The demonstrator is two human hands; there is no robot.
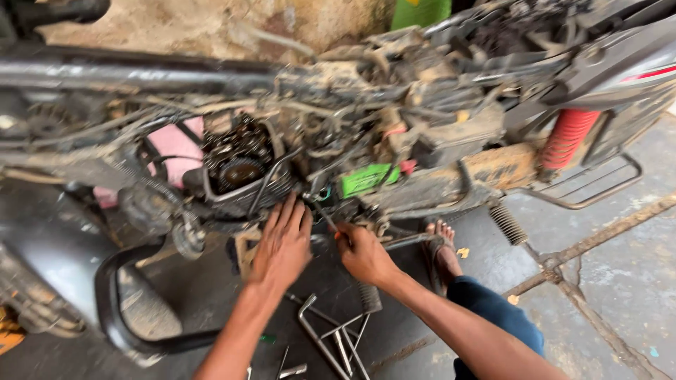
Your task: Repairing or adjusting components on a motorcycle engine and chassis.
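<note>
The left hand (283,241) lies flat and released, fingers stretched upward, its fingertips touching the lower edge of the motorcycle engine (243,172). Just beside it, the right hand (360,252) is clenched around a thin tool (325,217) whose shaft slants up and left into the grimy underside of the engine; its tip is lost among the parts, so what it meets cannot be told. The two hands sit close together with only a narrow gap between them, hemmed above by tangled cables and frame tubes, while below them the dark floor (211,288) gives open room. The engine's top stands uncovered, and a round sprocket-like part (239,172) shows inside the opening, up and to the left of the left hand. A green label (366,179) sits just above the right hand. Loose metal tools (331,338) lie on the floor under the forearms. A black curved guard bar (116,309) bounds the left side, a sandalled foot (443,250) rests near the right wrist, and a red shock spring (569,137) stands well apart to the right.
</note>
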